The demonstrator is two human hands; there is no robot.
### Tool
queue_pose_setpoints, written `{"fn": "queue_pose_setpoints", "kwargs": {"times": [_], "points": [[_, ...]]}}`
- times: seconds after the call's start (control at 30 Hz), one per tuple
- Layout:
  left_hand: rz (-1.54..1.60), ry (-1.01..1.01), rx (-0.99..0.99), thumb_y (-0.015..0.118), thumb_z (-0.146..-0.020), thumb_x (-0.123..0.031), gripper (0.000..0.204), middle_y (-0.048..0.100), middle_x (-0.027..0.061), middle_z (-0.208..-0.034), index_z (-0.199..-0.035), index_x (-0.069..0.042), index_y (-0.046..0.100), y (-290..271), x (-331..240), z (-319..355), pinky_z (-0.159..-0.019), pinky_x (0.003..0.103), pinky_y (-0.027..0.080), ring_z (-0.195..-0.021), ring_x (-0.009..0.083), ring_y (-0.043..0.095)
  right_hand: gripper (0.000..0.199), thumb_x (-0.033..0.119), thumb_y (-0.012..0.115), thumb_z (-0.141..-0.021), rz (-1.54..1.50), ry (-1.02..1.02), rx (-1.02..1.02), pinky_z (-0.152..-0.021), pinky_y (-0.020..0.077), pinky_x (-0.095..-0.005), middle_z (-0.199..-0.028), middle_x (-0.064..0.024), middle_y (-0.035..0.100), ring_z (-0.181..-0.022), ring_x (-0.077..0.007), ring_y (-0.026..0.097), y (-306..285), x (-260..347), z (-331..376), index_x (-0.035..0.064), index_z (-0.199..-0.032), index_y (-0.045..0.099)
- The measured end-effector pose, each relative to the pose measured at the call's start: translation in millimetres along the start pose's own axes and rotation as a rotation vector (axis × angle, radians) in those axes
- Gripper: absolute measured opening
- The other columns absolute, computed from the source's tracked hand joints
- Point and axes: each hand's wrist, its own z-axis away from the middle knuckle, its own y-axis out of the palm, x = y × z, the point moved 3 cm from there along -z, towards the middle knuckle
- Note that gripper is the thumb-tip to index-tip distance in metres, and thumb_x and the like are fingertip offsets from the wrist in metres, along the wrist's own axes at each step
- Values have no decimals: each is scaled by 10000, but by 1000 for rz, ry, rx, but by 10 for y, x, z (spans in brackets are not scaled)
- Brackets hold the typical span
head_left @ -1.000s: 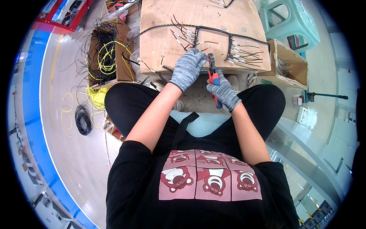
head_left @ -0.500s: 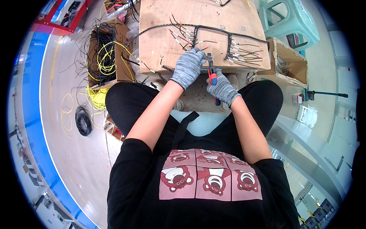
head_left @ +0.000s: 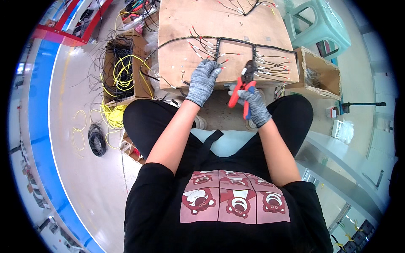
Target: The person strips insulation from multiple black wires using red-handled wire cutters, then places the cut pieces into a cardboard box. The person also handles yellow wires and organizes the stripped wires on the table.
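Note:
A black wire harness [head_left: 236, 40] lies across the wooden board, its branches ending in thin wires with white sleeves and red tips. My left hand [head_left: 203, 82], in a grey knit glove, is closed at the harness's near middle branch, pinching a thin wire [head_left: 224, 62] whose red tip pokes out past the fingers. In a matching glove, my right hand [head_left: 255, 106] grips crimping pliers [head_left: 237, 92] with red and blue handles. Their dark head points away from me, beside the right branch's wires [head_left: 272, 67]; the handles are spread apart.
Left of the board [head_left: 185, 19], a cardboard box [head_left: 140, 74] holds black and yellow cables. Coiled yellow cable [head_left: 114, 116] and a black coil [head_left: 97, 140] lie on the floor. At right stand a wooden box [head_left: 329, 80] and a pale green stool [head_left: 337, 31].
The pliers have moved right, away from my left hand, and their handles have spread. My left hand has shifted slightly left and nearer. The whole view has shifted a little.

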Motion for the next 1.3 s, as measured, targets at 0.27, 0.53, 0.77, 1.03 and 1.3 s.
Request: {"fn": "queue_pose_setpoints", "kwargs": {"times": [0.27, 0.53, 0.77, 1.03, 1.3], "points": [[33, 135, -261, 490, -862, -40, 167, 577, 79, -889, -1000, -8, 578, -232, -8, 89, -711, 292, 456, -765, 184, 564, 477, 54, 573, -798, -14, -24, 27, -885, 465, -354, -1087, -134, 578, -1012, -268, 586, -13, 47, 34, -25, -1239, 410], [382, -413, -378, 501, -877, -51, 214, 549, 61, -920, -1087, -27, 471, -190, 387, -159, -522, 235, 458, -643, 96, 553, 482, 50, 575, -797, 68, -24, 86, -884, 461, -351, -1102, -132, 570, -1004, -255, 584, 95, 60, 58, -23, -1244, 408], [439, -458, -372, 549, -862, -61, 232, 558, 59, -893, -1079, -18, 479, -76, 516, -335, -552, 232, 461, -641, 101, 545, 460, 89, 621, -795, 174, -24, 88, -869, 460, -323, -1078, -111, 583, -986, -204, 581, 108, 78, 70, -23, -1204, 442], [549, -330, -310, 562, -881, -98, 138, 581, 37, -850, -994, -21, 548, 20, 264, -211, -671, 228, 447, -728, 88, 529, 422, 81, 642, -773, 412, -7, 41, -769, 477, -293, -1018, -78, 587, -873, -148, 562, 71, 10, -61, 9, -1149, 464], [507, -306, -75, 594, -864, -133, 162, 616, 36, -830, -968, -10, 584, 158, 77, -238, -675, 228, 463, -715, 79, 536, 436, 66, 636, -765, 494, -17, -4, -758, 479, -294, -980, -69, 588, -855, -153, 562, 8, 5, -212, 9, -1152, 444]]}}
